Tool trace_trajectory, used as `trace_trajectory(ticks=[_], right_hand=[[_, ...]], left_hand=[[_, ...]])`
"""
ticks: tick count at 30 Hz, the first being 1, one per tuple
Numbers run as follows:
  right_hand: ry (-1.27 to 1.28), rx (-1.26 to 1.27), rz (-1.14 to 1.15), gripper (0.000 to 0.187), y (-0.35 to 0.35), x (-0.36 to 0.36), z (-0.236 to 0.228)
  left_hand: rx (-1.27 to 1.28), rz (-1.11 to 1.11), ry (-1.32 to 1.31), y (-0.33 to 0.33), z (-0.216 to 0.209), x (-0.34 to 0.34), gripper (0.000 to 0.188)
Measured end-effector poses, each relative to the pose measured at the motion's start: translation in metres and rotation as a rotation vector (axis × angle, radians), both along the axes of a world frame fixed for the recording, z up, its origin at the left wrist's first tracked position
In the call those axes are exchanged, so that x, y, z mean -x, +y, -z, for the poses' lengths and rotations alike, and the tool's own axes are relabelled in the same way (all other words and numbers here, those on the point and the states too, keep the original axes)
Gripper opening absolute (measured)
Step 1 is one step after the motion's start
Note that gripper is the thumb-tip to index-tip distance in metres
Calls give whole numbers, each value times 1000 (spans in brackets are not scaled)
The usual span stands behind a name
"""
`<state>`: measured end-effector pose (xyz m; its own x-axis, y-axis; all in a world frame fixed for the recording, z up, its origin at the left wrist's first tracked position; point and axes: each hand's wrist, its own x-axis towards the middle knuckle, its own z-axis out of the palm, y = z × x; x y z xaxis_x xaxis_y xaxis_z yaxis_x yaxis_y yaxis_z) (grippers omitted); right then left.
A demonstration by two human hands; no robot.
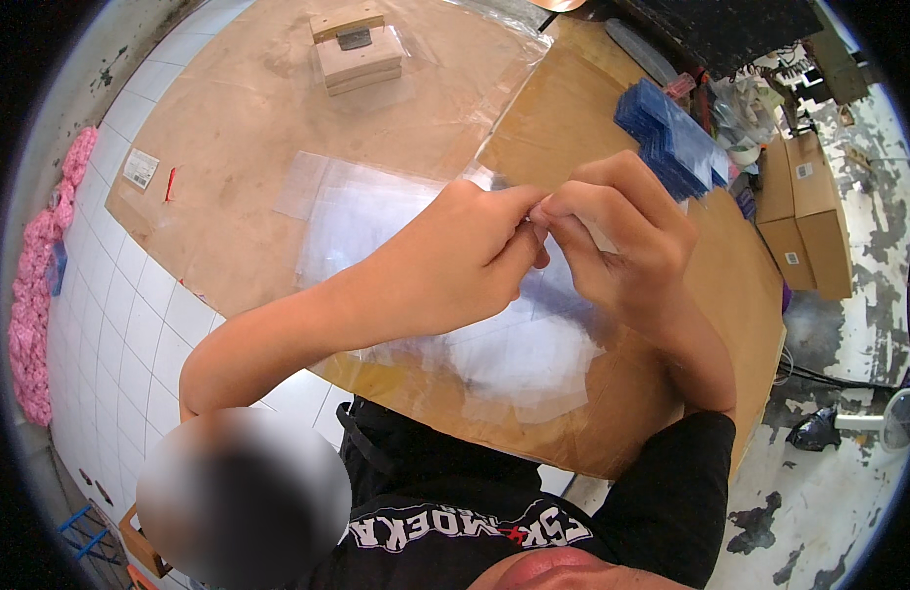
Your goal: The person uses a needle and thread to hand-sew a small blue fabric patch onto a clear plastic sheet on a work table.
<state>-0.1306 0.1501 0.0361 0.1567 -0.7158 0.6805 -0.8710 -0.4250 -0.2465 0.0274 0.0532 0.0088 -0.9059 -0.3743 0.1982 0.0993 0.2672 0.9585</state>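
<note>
My left hand (470, 251) and my right hand (622, 236) meet above the table, fingertips pinched against each other. Whatever lies between the fingers is too small or hidden to make out. Below them spreads a loose pile of clear plastic sheets (524, 364), shiny and overlapping. Part of the pile is hidden by my left forearm and both hands. The brown-covered table (229, 128) lies under it all.
At the far side stands a stack of wooden blocks (362, 67) with a dark piece on it. Blue plastic pieces (667, 138) are piled at the right, near cardboard boxes (804, 216). A red pen-like item (170, 185) and a white label (140, 168) lie at the left.
</note>
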Motion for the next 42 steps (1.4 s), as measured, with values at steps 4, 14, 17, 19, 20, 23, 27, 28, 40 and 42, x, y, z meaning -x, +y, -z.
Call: trace_trajectory(ticks=[4,14,17,19,20,23,27,28,40,42], right_hand=[[108,49,-38,31,-2,3,2],[-59,122,15,27,-4,0,15],[-23,140,17,30,-2,3,16],[16,143,15,33,0,4,15],[37,142,14,35,0,4,13],[105,169,-7,38,0,7,14],[217,255,-26,42,-1,8,20],[248,274,-29,43,-1,9,20],[501,256,26,46,7,1,19],[526,242,31,48,9,1,17]], left_hand=[[-102,42,-115,-1,-14,-2,17],[-140,40,-81,-2,-10,-2,17],[-131,36,-66,0,-9,-2,16],[-126,36,-62,0,-8,-3,16],[-117,39,-63,-1,-7,-3,16],[-101,41,-74,-1,-5,-3,17],[-132,47,-84,0,-4,-2,18],[-129,48,-82,0,-4,-2,19],[-25,40,-52,0,1,1,15],[-22,30,-28,1,4,3,14]])
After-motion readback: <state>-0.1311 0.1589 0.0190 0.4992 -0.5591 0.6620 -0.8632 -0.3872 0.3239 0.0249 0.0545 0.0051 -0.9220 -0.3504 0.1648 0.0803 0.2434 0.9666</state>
